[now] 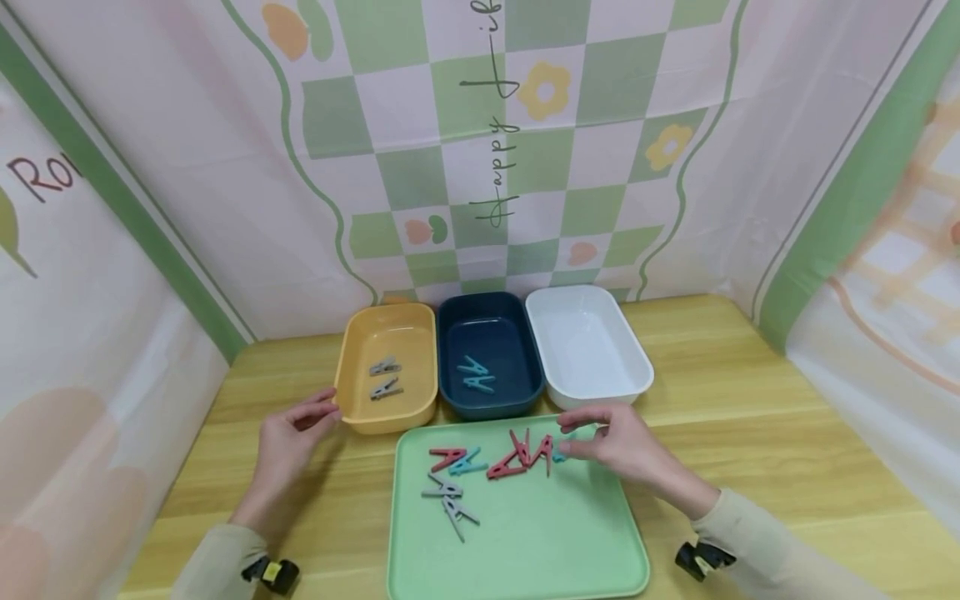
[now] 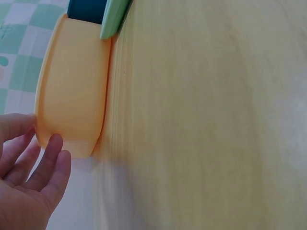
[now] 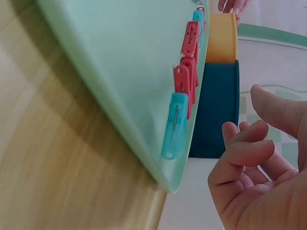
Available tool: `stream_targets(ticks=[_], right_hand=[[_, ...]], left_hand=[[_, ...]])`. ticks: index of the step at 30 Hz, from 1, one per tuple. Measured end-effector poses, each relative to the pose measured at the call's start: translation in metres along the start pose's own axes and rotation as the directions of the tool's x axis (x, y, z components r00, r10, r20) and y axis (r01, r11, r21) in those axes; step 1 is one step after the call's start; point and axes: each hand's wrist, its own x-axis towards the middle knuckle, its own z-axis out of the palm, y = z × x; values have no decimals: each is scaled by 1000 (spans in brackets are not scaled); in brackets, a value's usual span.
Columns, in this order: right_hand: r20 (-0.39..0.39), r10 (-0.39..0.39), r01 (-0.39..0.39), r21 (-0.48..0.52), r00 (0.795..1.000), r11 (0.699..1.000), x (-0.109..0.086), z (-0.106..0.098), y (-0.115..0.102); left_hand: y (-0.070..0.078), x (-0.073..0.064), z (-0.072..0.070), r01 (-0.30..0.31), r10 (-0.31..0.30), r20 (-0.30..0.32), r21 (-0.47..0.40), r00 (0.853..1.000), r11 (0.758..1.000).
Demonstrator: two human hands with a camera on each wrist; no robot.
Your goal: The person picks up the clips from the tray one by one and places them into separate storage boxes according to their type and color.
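My left hand (image 1: pixel 288 437) touches the near left corner of a yellow container (image 1: pixel 390 421), its fingertips against the rim and outer wall. My right hand (image 1: pixel 618 442) hovers over the far right part of a green tray (image 1: pixel 547 533), thumb and fingers apart, nothing between them. A teal clothespin (image 3: pixel 175 127) lies just below it, partly hidden by the fingers in the head view. Beside that lie several red clothespins (image 1: pixel 507 468). Another teal clothespin (image 1: pixel 468 462) and two grey clothespins (image 1: pixel 459 510) lie farther left on the tray.
Two grey clothespins (image 1: pixel 386 389) lie in the yellow container. Two teal ones (image 1: pixel 478 382) lie in the dark blue container (image 1: pixel 487 321) beside it. A white container (image 1: pixel 585 342) stands at the right of the row. Behind the wooden table (image 1: pixel 720 383) hangs a patterned cloth (image 1: pixel 397 179).
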Motion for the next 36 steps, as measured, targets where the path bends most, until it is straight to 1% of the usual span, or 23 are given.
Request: stream_targets(ticks=[9,12,20,24,30,36], right_hand=[[-11,33,-33,6,999,999,-1,-5,12],[-19,42,-42,-14,999,999,-1,-4,14],[-19,60,-61,-87,998,994,-1,-5,20],[-27,78,-81,-102,997,991,0,-5,23],[-35,100,-104,-115,994,988,1,-4,25],[-31,114,-117,-102,993,988,1,-4,22]], left_hand=[[-2,-2,-1,1,-1,4,-12,1000,1000],[-2,-2,-1,8,-8,3,-9,1000,1000],[-3,-2,0,-1,1,-4,-2,1000,1000],[-2,-2,0,6,-6,-1,-7,1000,1000],[-1,-1,0,12,-12,3,-11,1000,1000],[-1,0,0,-5,5,0,4,1000,1000]])
